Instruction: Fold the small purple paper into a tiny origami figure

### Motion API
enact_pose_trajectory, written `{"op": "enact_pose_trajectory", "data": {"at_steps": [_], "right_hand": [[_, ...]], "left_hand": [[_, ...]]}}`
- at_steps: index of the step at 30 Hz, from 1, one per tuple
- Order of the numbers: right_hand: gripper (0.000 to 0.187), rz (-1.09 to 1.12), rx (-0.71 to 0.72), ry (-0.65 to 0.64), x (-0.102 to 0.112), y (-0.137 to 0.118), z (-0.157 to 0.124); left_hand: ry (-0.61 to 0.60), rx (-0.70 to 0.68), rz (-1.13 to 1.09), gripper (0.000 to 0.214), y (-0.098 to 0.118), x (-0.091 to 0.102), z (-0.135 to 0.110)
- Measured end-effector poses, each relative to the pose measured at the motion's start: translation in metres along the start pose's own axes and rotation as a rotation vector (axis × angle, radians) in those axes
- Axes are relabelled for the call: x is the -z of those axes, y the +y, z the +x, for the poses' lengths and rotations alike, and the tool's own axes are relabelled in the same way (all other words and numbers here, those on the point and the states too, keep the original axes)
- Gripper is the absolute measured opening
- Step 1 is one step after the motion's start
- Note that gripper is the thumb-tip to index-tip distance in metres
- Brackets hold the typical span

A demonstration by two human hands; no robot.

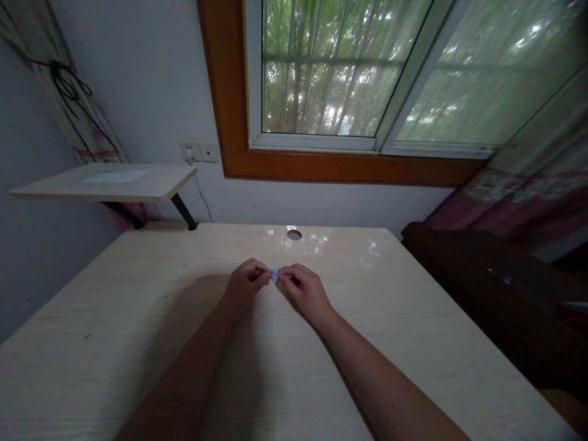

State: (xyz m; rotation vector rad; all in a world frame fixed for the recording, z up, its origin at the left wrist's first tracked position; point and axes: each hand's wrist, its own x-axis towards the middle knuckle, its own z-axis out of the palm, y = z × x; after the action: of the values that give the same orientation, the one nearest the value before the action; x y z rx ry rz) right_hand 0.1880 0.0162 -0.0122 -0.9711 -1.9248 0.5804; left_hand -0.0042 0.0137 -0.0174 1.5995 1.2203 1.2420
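Note:
A small light-purple piece (275, 275), perhaps folded paper or a wrapper, shows between my fingertips; its exact kind is too small to tell. My left hand (248, 283) pinches its left end between thumb and forefinger. On the other end, my right hand (305, 288) has a similar pinch, with the remaining fingers curled in. Both hands are close together over the far middle part of the pale wooden desk (294, 367), and the fingers hide most of the purple piece.
A raised shelf (55, 184) on black legs stands at the desk's back left, with a whitish sheet (114, 176) on it. A round cable hole (294, 234) lies near the back edge. Dark furniture (482, 294) borders the right side. Behind are a window (340, 73) and wall sockets (199, 152).

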Motion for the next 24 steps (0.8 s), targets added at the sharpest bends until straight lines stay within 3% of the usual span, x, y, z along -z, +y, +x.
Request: {"op": "enact_pose_trajectory", "data": {"at_steps": [11,24], "right_hand": [[0.012,-0.048,0.028,-0.005,-0.0013,0.0003,-0.0004],[0.013,-0.201,0.081,-0.038,-0.0029,-0.0083,-0.0025]], "left_hand": [[0.036,-0.007,0.11,0.019,0.0051,-0.0007,-0.0014],[0.069,0.105,0.21,0.015,0.0083,-0.0035,-0.0017]]}}
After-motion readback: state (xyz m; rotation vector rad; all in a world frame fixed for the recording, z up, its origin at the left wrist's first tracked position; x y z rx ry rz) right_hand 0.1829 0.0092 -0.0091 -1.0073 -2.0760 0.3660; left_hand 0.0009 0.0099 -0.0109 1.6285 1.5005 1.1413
